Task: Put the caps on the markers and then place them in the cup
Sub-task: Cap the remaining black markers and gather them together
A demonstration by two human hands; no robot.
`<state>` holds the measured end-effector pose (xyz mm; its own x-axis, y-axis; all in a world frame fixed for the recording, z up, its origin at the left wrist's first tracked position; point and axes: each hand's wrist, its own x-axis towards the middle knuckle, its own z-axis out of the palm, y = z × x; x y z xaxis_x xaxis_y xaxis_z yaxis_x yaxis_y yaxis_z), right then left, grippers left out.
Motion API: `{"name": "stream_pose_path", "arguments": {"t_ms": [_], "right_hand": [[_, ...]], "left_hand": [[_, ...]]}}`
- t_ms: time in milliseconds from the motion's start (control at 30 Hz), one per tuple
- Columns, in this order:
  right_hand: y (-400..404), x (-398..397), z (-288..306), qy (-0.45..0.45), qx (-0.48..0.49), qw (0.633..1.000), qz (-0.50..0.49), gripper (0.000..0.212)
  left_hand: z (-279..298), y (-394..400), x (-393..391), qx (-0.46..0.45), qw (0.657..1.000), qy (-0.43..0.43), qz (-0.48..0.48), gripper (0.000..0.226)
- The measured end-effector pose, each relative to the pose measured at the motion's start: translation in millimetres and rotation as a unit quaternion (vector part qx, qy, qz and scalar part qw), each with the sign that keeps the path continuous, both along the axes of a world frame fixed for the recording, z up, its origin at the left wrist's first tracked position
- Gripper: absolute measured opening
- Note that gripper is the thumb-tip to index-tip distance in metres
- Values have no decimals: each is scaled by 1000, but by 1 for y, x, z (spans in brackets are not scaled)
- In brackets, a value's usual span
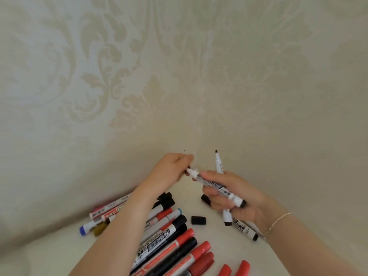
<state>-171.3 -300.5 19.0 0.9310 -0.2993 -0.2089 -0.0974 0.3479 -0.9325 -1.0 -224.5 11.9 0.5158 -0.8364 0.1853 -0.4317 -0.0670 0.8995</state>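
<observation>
Pretty early in the job by the look of it. Big pile of whiteboard markers (pixel 169 242) fanned across the white tabletop (pixel 199 232), red and black mostly, many looking capped, plus a smaller bunch at the far left (pixel 105 214) with pink, red and blue ends. No cup anywhere in view, so nothing visibly dropped in yet; probably off-frame somewhere.

Tight spot for moving: table tucked into a wallpapered corner (pixel 198 136), walls closing in behind and on both sides, free room only back toward the body. Bare patch of table between the pile and the right forearm.

Right hand (pixel 229 198) curled round two uncapped markers: one slanted (pixel 219 186) toward the other hand, one upright (pixel 219 166) with its dark tip bare. Left hand (pixel 171 170) pinching at the slanted marker's tip end, likely pressing a cap on, though the cap itself hidden by fingers. Another marker (pixel 245 228) lying under the right wrist.

Loose black cap (pixel 198 220) alone on the table, waiting for a marker.
</observation>
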Motion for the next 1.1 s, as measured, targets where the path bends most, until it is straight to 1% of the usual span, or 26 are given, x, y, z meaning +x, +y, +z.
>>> {"name": "stream_pose_path", "arguments": {"t_ms": [67, 100, 133, 167, 233, 300, 367, 433, 500, 567, 667, 733, 800, 833, 867, 933, 967, 1033, 1100], "right_hand": [[-5, -10, 4, 16, -5, 1000, 13, 19], [-8, -13, 4, 28, -26, 999, 7, 18], [-10, -15, 4, 41, -48, 998, -10, 18], [-13, -15, 3, 53, -70, 995, -37, 19], [-17, -12, 0, 71, -119, 985, -98, 18], [-22, -9, -3, 81, -153, 974, -146, 17], [-26, -9, -6, 91, -167, 964, -183, 14], [-26, -10, -11, 105, -172, 958, -204, 12], [-25, -10, -13, 116, -184, 951, -220, 15], [-24, -8, -15, 121, -207, 943, -232, 20], [-21, -5, -15, 124, -260, 929, -231, 17], [-19, -3, -14, 111, -285, 926, -224, 12], [-18, -1, -14, 97, -293, 926, -219, 11], [-18, 0, -14, 94, -292, 927, -218, 13], [-19, 1, -15, 93, -293, 926, -217, 15], [-20, 1, -18, 99, -327, 914, -217, 20], [-21, 0, -20, 105, -369, 898, -215, 23], [-19, -3, -22, 122, -479, 847, -198, 27], [-16, -4, -23, 140, -560, 797, -176, 26]], "left_hand": [[3, 8, 23, -36, 995, 67, 65, 42], [3, 14, 32, -46, 992, 100, 69, 42], [1, 18, 38, -39, 992, 107, 60, 43], [-1, 19, 40, -11, 996, 82, 46, 43], [-6, 16, 30, 76, 997, -27, 8, 40], [-7, 10, 12, 149, 981, -113, -44, 30], [-6, 6, -3, 193, 967, -139, -90, 20], [-5, 5, -14, 231, 952, -159, -118, 17], [-5, 5, -21, 268, 936, -172, -148, 12], [-4, 5, -28, 304, 922, -177, -162, 2], [-4, 2, -36, 347, 894, -229, -167, 22], [-3, 2, -42, 374, 871, -269, -174, 27], [-7, 1, -49, 395, 853, -289, -181, 34], [-10, 0, -51, 388, 854, -296, -183, 32], [-14, -2, -50, 367, 862, -299, -180, 25], [-14, -5, -41, 291, 903, -275, -154, 16], [-9, -3, -34, 247, 929, -244, -132, 16], [6, 6, -20, 165, 968, -166, -89, 18], [19, 15, -11, 105, 984, -119, -78, 18]]}}
